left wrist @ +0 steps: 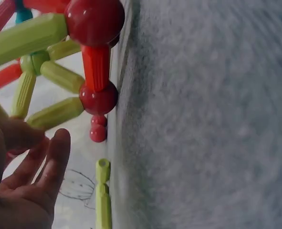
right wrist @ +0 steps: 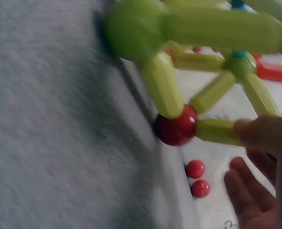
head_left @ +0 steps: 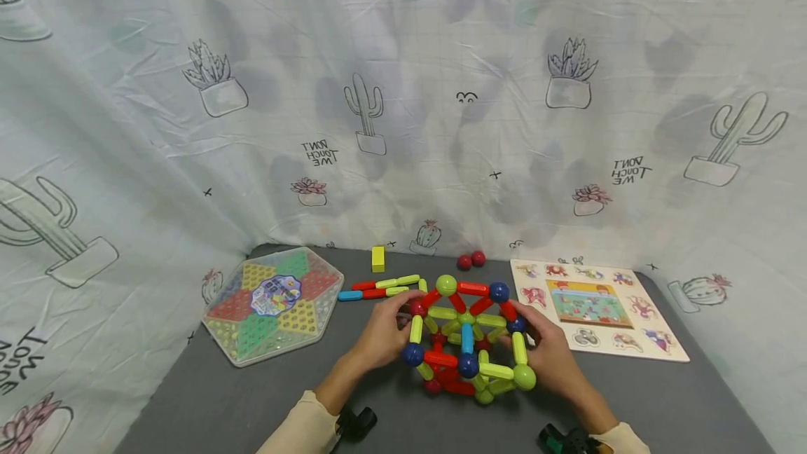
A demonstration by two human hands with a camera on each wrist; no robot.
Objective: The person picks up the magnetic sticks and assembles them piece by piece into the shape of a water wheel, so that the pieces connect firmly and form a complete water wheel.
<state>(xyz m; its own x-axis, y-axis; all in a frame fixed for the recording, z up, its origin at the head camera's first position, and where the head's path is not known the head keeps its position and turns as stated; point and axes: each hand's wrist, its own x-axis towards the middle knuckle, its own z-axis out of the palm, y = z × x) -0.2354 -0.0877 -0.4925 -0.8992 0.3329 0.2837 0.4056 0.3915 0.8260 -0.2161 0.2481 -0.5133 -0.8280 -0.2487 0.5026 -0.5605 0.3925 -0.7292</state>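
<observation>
A framework of magnetic rods and balls stands close over the grey table, made of yellow-green, red and blue rods joined by red, dark blue and green balls. My left hand grips its left side near a red ball. On the opposite side my right hand holds the frame by a dark blue ball. Seen from the left wrist, the thumb lies against a yellow-green rod. From the right wrist, the thumb tip meets another yellow-green rod. Some fingertips are hidden behind the frame.
Loose rods lie behind my left hand, and a yellow block stands farther back. Two red balls sit near the curtain. To the left is a hexagonal Chinese checkers board; to the right, a picture puzzle board.
</observation>
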